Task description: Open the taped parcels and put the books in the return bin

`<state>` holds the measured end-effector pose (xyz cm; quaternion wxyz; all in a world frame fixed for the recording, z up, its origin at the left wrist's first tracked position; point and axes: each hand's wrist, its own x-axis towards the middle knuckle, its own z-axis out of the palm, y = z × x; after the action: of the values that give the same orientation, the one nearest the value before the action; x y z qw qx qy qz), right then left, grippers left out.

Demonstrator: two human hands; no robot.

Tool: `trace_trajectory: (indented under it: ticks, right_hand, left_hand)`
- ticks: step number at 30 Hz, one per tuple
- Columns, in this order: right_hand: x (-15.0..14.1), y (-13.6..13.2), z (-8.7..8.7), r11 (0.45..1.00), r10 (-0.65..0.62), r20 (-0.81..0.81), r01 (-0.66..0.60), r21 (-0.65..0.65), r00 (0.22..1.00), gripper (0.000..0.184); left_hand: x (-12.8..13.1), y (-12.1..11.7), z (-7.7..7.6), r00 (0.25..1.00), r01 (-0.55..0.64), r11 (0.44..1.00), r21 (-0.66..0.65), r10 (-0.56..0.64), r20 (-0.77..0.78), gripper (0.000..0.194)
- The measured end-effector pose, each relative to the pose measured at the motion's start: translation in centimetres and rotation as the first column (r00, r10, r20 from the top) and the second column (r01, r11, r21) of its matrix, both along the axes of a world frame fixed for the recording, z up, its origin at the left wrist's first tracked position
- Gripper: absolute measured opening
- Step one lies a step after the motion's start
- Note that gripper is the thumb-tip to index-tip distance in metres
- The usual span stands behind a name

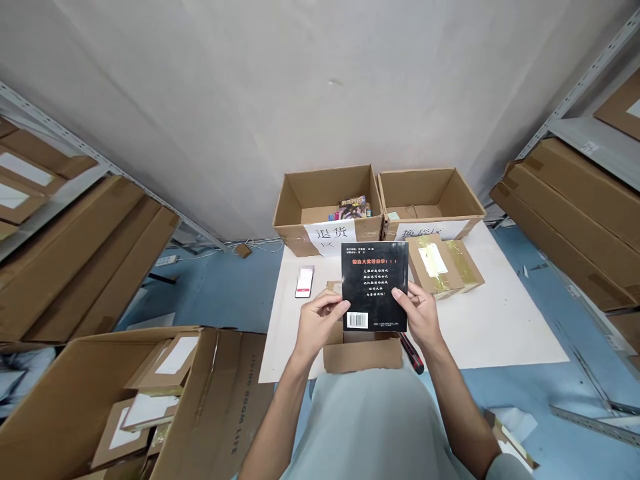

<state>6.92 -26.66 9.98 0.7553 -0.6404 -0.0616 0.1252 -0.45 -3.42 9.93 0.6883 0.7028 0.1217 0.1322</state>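
A thin black book is held up over the table, its back cover with a barcode and Chinese text facing me. My left hand pinches its lower left edge between thumb and fingers. On the other side, my right hand grips the right edge, thumb on the cover. Below the book lies an open small cardboard box, mostly hidden by it. A red and black utility knife rests beside that box, near my right wrist. Left of the book, a phone with a lit screen lies on the table.
Two open cartons with paper labels, a left one holding several colourful books and a right one, stand at the table's back. Taped parcels sit before the right one. A large carton of parcels is at lower left. Shelves flank both sides.
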Motion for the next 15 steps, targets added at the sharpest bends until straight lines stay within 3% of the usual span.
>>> trace_trajectory:
  ticks: [7,9,12,15]
  right_hand:
    - [0.5,0.1,-0.1,1.000,0.002,0.013,-0.002,0.006,1.000,0.048]
    - [0.8,0.5,-0.6,0.998,-0.058,0.064,0.060,-0.024,0.996,0.050]
    - [0.7,1.8,-2.0,0.964,-0.213,0.143,0.232,-0.132,0.967,0.058]
    - [-0.5,3.5,-3.7,0.964,-0.171,0.106,0.188,-0.189,0.980,0.067]
  left_hand:
    - [-0.7,-1.3,-0.2,0.998,-0.054,0.999,0.002,0.054,0.019,0.038]
    - [-0.5,-1.6,-0.1,0.993,-0.110,0.993,0.037,0.109,0.050,0.035]
    - [0.0,-2.5,-0.4,0.969,-0.229,0.959,0.168,0.209,0.129,0.027]
    - [0.2,-4.2,-2.0,0.967,-0.214,0.915,0.341,0.150,0.206,0.019]
